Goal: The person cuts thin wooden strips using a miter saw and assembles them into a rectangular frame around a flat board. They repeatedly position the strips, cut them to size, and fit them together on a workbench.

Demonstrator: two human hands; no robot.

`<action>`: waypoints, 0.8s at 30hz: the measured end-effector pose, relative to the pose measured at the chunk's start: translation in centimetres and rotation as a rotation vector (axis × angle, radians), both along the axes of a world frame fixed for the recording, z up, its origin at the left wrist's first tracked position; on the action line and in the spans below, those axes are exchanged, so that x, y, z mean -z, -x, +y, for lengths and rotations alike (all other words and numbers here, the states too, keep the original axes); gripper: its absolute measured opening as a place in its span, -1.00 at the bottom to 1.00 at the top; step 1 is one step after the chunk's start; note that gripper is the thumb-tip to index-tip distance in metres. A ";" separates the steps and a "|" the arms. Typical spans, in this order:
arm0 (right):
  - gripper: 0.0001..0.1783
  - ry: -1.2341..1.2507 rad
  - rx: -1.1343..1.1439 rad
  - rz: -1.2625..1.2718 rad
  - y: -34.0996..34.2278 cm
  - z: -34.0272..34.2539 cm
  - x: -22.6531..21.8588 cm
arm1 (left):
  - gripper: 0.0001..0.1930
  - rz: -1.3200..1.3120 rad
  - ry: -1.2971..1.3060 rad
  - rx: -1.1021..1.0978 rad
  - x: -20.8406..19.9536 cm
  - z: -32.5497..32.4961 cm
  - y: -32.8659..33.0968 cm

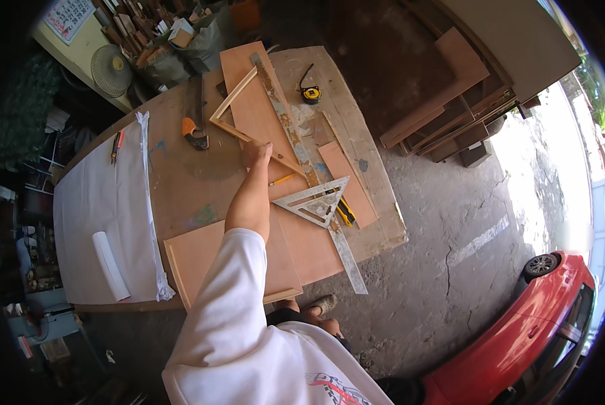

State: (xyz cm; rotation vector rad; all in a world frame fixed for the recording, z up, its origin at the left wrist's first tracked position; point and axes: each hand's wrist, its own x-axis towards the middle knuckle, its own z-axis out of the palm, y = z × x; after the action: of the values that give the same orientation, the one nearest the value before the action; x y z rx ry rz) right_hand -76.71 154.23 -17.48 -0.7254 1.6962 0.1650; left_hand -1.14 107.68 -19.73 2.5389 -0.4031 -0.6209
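Observation:
My left hand [256, 154] is closed around a thin wooden strip [287, 163] over the worktable. This strip meets another wooden strip [235, 93] at a corner, forming an L shape. Beneath them lies a long plywood panel [241, 61], with a worn, rust-stained metal straightedge [285, 121] along it. Just below the hand rests a yellow pencil [282, 179]. Nearer to me, a metal triangular square [305, 208] lies across the straightedge, partly over a yellow utility knife [346, 212]. My right hand is out of the picture.
A tape measure [310, 94] and an orange-handled saw [193, 132] lie on the table [346, 88]. White cloth [103, 189] with a white roll [111, 266] covers the left side. An edged plywood panel [198, 253] lies nearest me. A red car [518, 331] stands at lower right.

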 end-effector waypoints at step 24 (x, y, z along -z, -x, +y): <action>-0.66 1.194 -0.223 -0.200 19.3 -52.7 -22.1 | -0.56 1.147 1.110 0.403 -24.1 3.7 59.9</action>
State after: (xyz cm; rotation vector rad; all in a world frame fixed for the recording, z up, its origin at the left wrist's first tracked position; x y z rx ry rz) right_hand -96.05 101.50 4.61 -1.7271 1.4024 -0.8142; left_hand -61.07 111.40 4.39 0.8324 -0.5751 -1.3595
